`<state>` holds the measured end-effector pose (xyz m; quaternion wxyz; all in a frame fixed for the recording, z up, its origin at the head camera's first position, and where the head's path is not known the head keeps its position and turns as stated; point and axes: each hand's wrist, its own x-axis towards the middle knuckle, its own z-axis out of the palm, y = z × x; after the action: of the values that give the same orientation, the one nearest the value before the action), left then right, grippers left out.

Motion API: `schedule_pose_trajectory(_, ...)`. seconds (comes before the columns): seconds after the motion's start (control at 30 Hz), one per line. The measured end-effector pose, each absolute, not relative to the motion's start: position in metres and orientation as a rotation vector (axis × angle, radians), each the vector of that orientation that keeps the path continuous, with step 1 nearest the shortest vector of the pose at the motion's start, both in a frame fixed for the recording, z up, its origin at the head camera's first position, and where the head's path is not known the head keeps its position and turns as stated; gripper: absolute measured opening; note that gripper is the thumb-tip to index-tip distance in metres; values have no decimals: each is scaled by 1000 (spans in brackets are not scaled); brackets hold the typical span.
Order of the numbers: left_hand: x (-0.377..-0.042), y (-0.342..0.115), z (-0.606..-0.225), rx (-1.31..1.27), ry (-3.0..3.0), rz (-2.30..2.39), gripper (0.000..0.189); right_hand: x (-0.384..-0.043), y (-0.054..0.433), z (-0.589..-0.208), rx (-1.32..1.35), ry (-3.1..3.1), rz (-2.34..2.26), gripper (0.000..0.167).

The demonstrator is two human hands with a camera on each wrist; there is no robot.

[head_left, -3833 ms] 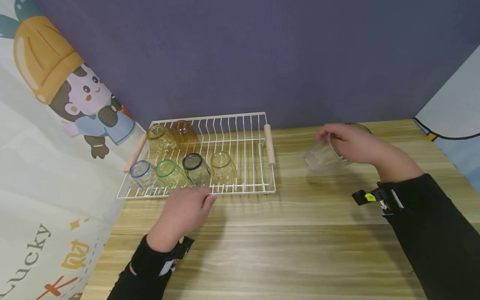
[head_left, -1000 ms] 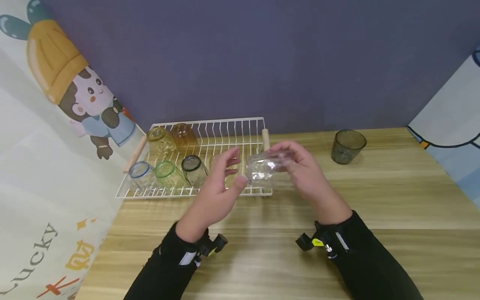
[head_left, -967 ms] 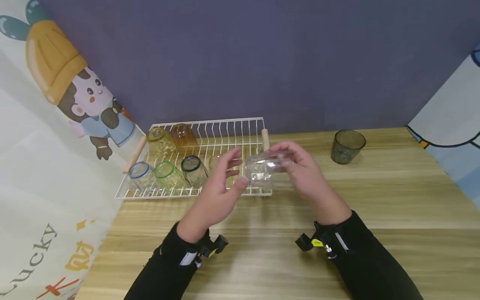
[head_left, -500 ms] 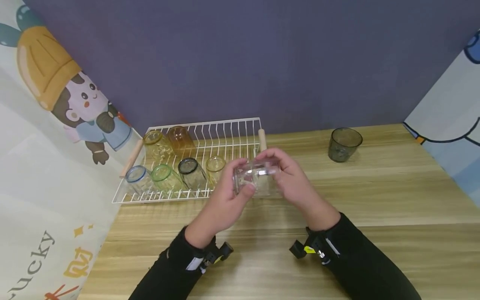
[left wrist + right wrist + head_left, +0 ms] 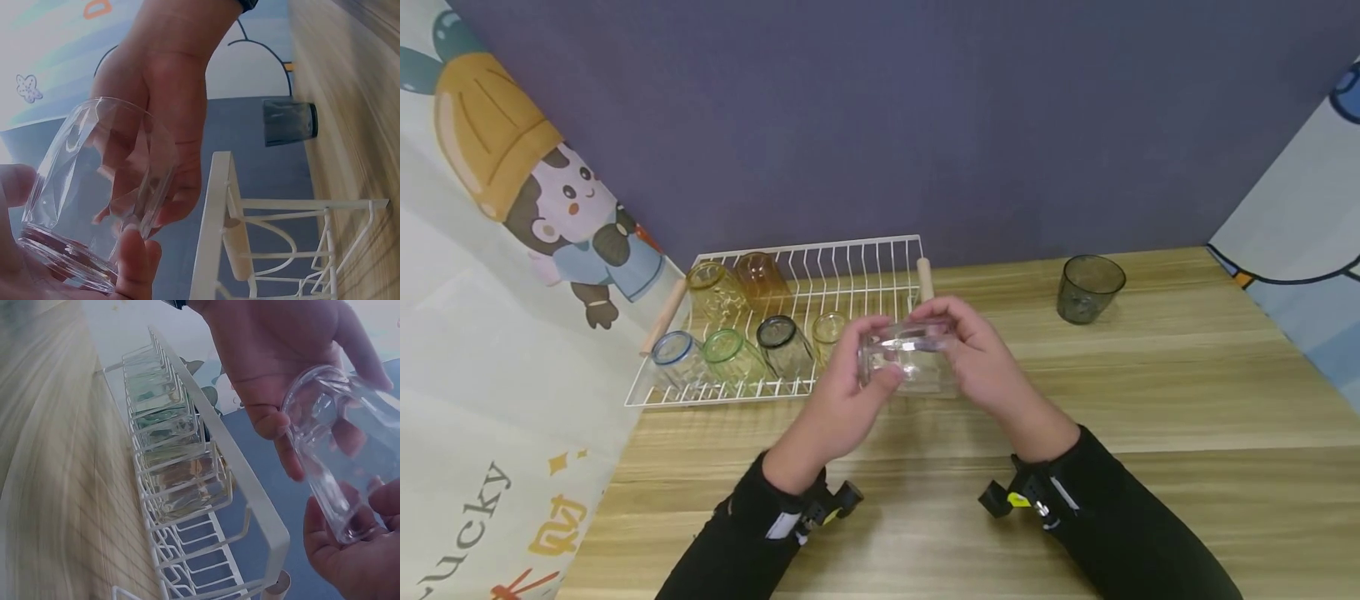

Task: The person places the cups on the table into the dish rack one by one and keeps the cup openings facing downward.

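Observation:
A clear glass tumbler (image 5: 916,357) lies sideways in the air between both hands, just in front of the rack's right end. My left hand (image 5: 838,404) grips its thick base end, thumb on the near side. At the rim end my right hand (image 5: 996,375) holds it with curled fingers. The left wrist view shows the tumbler (image 5: 94,187) tilted, its base towards the left palm. A white wire dish rack (image 5: 722,402) stands behind the hands, with several upside-down tumblers in it. The pale yellow tumbler (image 5: 828,330) is partly hidden by the left hand.
In the rack are a blue tumbler (image 5: 676,354), a green one (image 5: 730,357) and a dark one (image 5: 782,343), with yellow (image 5: 713,290) and amber (image 5: 765,282) ones behind. A smoky grey tumbler (image 5: 1086,292) stands upright on the wooden table at the right, near the wall.
The right hand has brought the clear tumbler leftwards from beside the grey one. The left hand has left the rack's front edge and closed round the tumbler's base end.

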<state>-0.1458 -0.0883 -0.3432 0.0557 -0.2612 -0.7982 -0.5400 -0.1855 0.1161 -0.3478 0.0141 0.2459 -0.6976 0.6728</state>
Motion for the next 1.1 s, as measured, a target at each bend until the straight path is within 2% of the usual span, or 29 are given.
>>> schedule_pose_trajectory(0.37, -150, -118, -330, -734, -2290, -1668, 48, -202, 119, -352, 675, -2113, 2241, 30)
schedule_pose_trajectory(0.8, -153, -139, -321, -712, -2094, -1681, 48, -233, 127, -365, 200, -2285, 2275, 49)
schedule_pose_trajectory(1.1, -155, -137, -321, -699, -2137, -1649, 48, -265, 115, -360, 71, -2353, 2407, 62)
